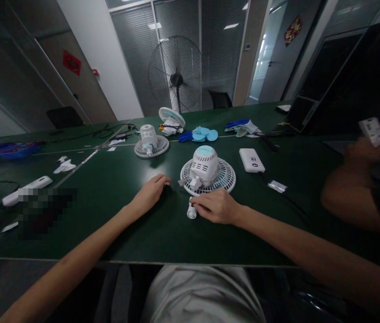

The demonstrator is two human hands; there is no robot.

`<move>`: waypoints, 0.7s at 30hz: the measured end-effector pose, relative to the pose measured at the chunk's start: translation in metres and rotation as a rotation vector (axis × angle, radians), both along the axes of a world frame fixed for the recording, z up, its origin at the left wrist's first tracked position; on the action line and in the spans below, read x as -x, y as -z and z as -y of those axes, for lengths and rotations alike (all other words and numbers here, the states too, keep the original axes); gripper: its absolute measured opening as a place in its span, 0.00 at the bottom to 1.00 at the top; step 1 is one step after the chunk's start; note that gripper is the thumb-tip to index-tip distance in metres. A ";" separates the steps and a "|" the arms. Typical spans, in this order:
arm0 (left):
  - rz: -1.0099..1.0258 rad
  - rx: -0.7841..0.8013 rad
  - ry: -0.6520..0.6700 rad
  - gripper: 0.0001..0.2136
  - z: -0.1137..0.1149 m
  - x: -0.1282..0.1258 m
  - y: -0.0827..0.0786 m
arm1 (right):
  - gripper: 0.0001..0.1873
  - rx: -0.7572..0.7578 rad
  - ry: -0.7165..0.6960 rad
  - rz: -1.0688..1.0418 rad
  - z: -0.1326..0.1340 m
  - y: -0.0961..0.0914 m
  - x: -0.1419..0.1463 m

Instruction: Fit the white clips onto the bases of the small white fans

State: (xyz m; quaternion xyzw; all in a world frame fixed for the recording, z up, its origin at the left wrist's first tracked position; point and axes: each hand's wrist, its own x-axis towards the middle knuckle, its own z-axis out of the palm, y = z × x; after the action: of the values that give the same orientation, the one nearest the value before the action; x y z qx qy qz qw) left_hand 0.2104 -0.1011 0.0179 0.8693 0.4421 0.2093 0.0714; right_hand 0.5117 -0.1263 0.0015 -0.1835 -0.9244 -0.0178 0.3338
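Note:
A white fan head (205, 162) lies on its grille on the green table, with its motor housing and light-blue cap facing up. In front of it, the fingers of my right hand (218, 206) are closed on a small white plastic part with a round end (192, 211), which touches or nearly touches the tabletop. My left hand (150, 194) rests to the left of the fan with its fingertips pinched together. Something small and pale shows at those fingertips, too small to name.
Behind stand a second fan head (148, 140) and a tilted fan (172, 120). Light-blue round pieces (204, 133), gloves (243, 127), a white power bank (252, 160) and a small packet (277, 186) lie about. At right, another person's hands (374, 143) hold a white item.

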 end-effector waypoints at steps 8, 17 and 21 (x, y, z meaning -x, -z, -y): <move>0.131 -0.067 0.080 0.12 0.024 -0.027 -0.014 | 0.13 0.008 0.071 -0.108 -0.001 0.002 -0.001; 0.302 -0.249 0.415 0.13 0.040 -0.068 -0.006 | 0.21 0.104 0.010 -0.180 -0.004 0.002 -0.005; 0.391 -0.282 0.265 0.09 0.040 -0.071 -0.002 | 0.17 0.120 0.037 -0.243 -0.005 0.000 -0.007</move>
State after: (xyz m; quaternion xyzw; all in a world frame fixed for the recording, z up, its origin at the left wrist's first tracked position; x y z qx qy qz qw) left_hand 0.2813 -0.1409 0.0201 0.8640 0.2689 0.4213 0.0602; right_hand 0.5187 -0.1211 0.0010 -0.2208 -0.8731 0.0540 0.4314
